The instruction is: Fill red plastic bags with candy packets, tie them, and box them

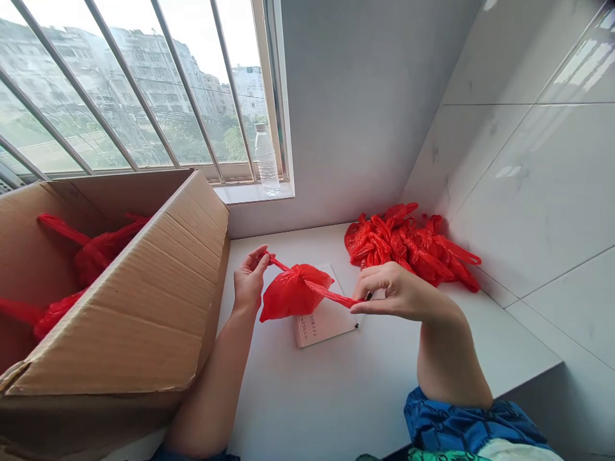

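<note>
Over the notebook (331, 328), left hand (250, 275) and right hand (394, 291) pinch the red bag (288, 298) by its handles (334, 296) (wisely). Looks soft, probably light.

At the left, a cardboard box (139, 301) is set beside the bare stretch of the table (278, 403), with plastic bags (103, 253) contained in it. Mid-table, a notebook (331, 325) is partly overlapped (as viewed from above) by a tied plastic bag (286, 294), which is held between the left fingers (252, 257) and the right fingers (375, 276). Behind, to the right, a heap of bags (398, 246) is piled near the tiled wall (538, 192). Beyond the box, a bottle (268, 163) is stood on the windowsill (240, 193).
</note>
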A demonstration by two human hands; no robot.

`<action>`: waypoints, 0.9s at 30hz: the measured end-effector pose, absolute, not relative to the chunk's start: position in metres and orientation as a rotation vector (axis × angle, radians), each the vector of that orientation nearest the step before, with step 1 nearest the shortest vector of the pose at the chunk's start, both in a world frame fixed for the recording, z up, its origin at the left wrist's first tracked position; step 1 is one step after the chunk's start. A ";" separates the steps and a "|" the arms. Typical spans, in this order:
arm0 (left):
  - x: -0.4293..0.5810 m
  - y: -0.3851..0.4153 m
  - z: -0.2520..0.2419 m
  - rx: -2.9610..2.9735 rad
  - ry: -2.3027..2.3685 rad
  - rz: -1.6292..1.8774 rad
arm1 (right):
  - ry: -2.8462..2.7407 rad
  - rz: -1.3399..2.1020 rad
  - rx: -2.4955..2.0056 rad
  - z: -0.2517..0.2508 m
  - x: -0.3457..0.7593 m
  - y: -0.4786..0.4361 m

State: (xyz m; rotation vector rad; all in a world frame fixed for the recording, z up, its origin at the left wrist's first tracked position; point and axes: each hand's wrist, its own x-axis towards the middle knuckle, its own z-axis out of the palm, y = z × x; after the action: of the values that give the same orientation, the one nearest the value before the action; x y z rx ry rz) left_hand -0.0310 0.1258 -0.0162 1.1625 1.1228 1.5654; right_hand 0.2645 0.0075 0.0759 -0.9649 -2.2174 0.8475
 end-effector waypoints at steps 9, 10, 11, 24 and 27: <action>-0.042 0.091 -0.029 1.626 1.552 1.012 | -2.084 0.790 -1.528 0.017 0.258 0.061; -0.041 0.085 -0.031 1.749 1.595 0.945 | -2.194 0.761 -1.487 0.006 0.247 0.063; -0.037 0.079 -0.034 1.883 1.616 0.895 | -2.300 0.748 -1.388 -0.004 0.234 0.065; -0.018 0.083 -0.100 2.500 1.621 0.660 | -2.364 0.382 -1.246 -0.097 0.173 0.090; -0.020 0.083 -0.104 2.497 1.630 0.639 | -2.380 0.353 -1.260 -0.101 0.171 0.091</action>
State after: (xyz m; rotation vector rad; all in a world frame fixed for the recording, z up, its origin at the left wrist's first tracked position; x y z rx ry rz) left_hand -0.0195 0.0830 -0.1044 2.4965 1.6297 0.6388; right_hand 0.1711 0.0906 -0.1015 -1.2597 -2.3802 0.3529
